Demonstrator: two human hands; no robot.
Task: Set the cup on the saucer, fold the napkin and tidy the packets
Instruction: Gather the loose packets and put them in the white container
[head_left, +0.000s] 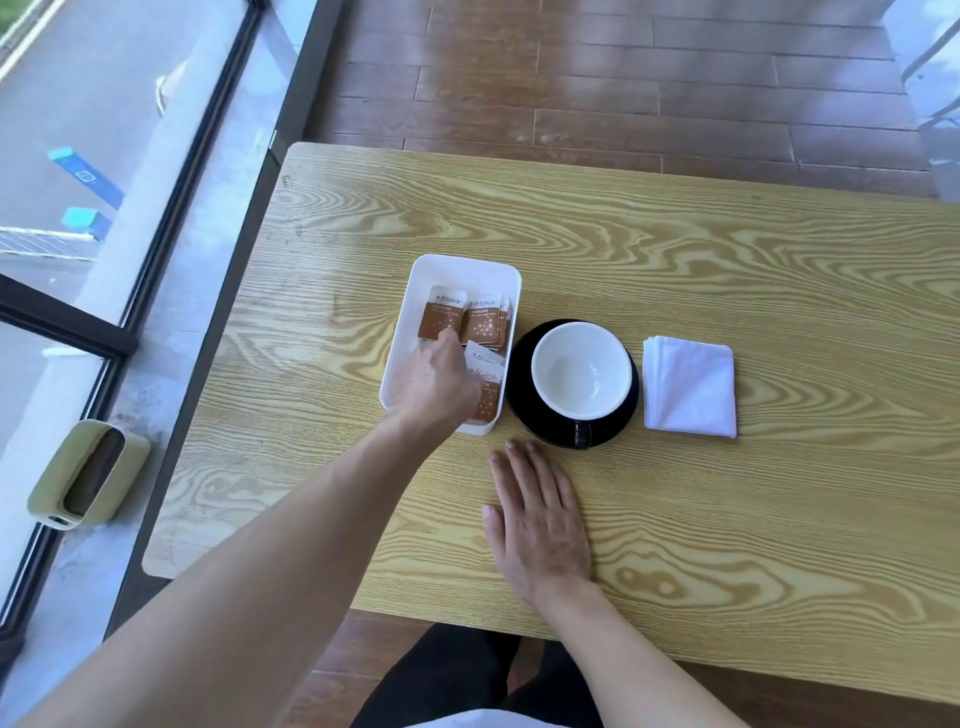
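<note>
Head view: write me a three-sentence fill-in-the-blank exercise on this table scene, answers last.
1. The cup stands on the black ____.
2. The brown packets lie inside the white ____.
3. The folded napkin lies to the ____ of the cup, and the right hand rests flat on the table.

Answers: saucer; tray; right

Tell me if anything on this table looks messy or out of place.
Only the packets in the white tray: they overlap at different angles. The cup sits upright on its saucer, the napkin is folded.
</note>
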